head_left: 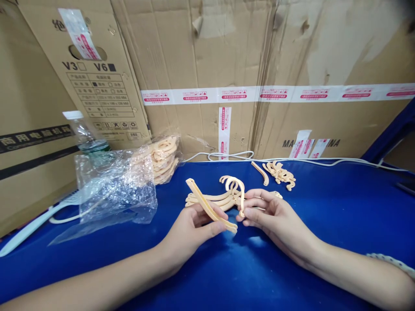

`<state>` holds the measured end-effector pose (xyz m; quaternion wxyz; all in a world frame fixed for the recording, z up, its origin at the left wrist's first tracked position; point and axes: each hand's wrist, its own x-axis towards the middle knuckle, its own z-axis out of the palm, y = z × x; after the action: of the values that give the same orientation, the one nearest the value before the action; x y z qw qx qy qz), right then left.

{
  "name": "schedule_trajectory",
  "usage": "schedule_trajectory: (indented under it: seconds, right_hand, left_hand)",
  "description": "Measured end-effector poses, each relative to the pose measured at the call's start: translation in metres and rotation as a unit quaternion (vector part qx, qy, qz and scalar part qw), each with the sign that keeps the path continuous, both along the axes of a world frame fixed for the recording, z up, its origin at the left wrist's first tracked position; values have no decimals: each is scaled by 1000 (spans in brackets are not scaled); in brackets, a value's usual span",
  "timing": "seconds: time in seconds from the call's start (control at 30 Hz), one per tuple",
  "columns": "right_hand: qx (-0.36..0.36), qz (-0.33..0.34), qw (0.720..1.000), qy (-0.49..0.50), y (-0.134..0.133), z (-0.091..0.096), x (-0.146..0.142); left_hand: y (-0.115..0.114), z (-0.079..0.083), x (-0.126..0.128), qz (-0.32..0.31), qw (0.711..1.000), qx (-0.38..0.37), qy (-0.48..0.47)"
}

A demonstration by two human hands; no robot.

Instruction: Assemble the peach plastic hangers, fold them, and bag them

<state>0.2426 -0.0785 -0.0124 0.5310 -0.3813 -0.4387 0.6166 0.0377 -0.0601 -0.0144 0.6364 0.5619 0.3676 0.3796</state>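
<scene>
Between the fingers and thumb of my left hand [197, 226] is a beige hanger arm [209, 208], a long, slightly curved strip slanting down to the right. My right hand [269, 214] pinches a beige hanger hook [241, 188] by its lower end, its curve facing up. The two parts are close but apart. Behind my hands, a pile of beige hangers [217, 198] with hooks lies on the blue table, partly hidden by my fingers. Farther back are one loose hanger arm [261, 173] and a small heap of loose hooks [281, 175].
To the left lie a clear plastic bag [113, 194], bagged beige hanger parts [164, 160] and a pale blue plastic-handled tool [32, 229]. A bottle [87, 134] stands behind them. A white cable [292, 160] runs along the cardboard wall [201, 56] at the table's back.
</scene>
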Motion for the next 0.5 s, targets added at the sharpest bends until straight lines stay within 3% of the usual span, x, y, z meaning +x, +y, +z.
schedule_trajectory:
  seconds: [0.5]
  right_hand:
    - [-41, 105, 993, -31, -1, 1, -2]
  left_hand:
    - [-4, 0, -1, -2, 993, 116, 31]
